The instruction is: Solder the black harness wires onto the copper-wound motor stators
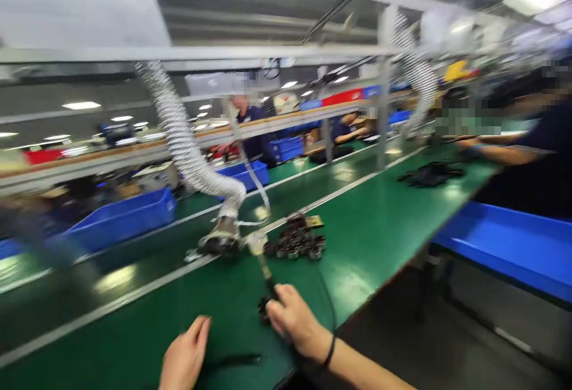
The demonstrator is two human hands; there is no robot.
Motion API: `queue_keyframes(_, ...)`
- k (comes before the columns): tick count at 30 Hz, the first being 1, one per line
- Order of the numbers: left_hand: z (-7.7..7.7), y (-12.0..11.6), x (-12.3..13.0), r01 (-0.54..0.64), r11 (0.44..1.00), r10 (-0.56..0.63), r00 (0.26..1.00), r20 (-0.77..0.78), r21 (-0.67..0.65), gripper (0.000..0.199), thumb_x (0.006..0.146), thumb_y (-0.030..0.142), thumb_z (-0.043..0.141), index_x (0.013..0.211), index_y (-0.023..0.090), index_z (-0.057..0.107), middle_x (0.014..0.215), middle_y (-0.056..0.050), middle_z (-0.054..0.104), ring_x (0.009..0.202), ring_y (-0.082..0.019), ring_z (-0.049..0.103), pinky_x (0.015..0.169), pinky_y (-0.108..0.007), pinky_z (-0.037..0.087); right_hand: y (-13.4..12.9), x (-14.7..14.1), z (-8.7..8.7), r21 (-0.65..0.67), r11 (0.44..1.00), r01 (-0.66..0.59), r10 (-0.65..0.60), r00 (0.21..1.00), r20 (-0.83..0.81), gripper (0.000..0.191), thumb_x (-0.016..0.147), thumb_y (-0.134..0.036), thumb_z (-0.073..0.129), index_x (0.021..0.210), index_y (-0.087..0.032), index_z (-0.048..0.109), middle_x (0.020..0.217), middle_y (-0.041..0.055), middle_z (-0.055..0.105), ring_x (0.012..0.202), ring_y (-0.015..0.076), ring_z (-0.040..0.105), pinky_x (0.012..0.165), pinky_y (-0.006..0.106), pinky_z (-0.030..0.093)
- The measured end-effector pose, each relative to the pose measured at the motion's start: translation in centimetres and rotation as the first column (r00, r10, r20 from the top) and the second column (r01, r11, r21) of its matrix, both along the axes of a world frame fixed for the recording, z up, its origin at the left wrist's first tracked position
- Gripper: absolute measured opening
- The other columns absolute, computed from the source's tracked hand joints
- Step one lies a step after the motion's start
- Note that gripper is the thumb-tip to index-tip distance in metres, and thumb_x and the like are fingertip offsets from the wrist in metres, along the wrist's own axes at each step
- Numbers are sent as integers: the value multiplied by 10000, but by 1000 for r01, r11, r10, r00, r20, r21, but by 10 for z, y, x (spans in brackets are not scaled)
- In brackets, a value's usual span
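My right hand (297,321) is closed around the dark handle of a soldering iron (267,271), whose metal shaft points away from me toward a pale, blurred object (256,241). A thin cord (329,298) runs along the bench beside that hand. Just left of its fingers is a small dark round part (263,309). My left hand (185,354) hovers low over the bench, thumb and fingers pressed together; whatever they may hold is hidden. Near it lies a dark strip, perhaps a cable (236,359). Beyond the iron sits a pile of small dark round parts (297,241).
A silver fume duct (192,152) hangs down to a hood on the green bench (379,217). Blue bins (125,214) line the far side. At the right stand a blue tray (509,247) and a co-worker's arm (504,150), near a black heap (431,174).
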State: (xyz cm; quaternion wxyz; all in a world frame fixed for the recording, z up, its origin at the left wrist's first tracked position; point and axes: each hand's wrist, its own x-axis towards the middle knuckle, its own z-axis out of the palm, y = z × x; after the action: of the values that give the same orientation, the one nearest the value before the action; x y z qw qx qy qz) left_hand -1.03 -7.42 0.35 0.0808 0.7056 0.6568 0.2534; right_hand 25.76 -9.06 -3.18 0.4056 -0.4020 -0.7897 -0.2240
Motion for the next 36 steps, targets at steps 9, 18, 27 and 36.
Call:
queue_keyframes(9, 1, 54, -1, 280, 954, -213, 881, 422, -103, 334, 908, 405, 491, 818, 165, 705, 715, -15, 660, 654, -142, 543, 615, -239, 363, 13, -29, -11, -330, 943, 53, -147, 952, -270, 314, 950, -447, 574, 1122, -195, 498, 1155, 137, 472, 867, 256, 610, 742, 427, 572)
queue_keyframes(18, -6, 71, 20, 408, 899, -206, 714, 669, -158, 237, 793, 358, 657, 771, 129, 713, 657, -7, 635, 602, -111, 495, 586, -233, 363, 50, -51, 7, -544, 721, -429, 272, 897, -348, 262, 922, -240, 579, 1133, -241, 424, 1348, 141, 387, 1341, 259, 449, 996, 399, 509)
queue_keyframes(27, 12, 70, -14, 412, 869, -164, 763, 626, -273, 331, 839, 435, 612, 735, 127, 679, 615, -4, 609, 572, -110, 488, 552, -230, 342, 82, -46, 12, -612, 645, -457, 356, 889, -289, 381, 888, -294, 672, 1171, -235, 425, 1374, 154, 392, 1337, 268, 442, 1002, 420, 509)
queue_keyframes(36, 6, 64, 3, 572, 742, -67, 583, 810, -350, 241, 789, 359, 664, 765, 120, 684, 651, -10, 622, 613, -106, 519, 626, -229, 387, 81, -46, 9, -574, 612, -544, 385, 839, -385, 279, 925, -190, 575, 1163, -241, 440, 1227, 125, 496, 1350, 249, 424, 1015, 405, 502)
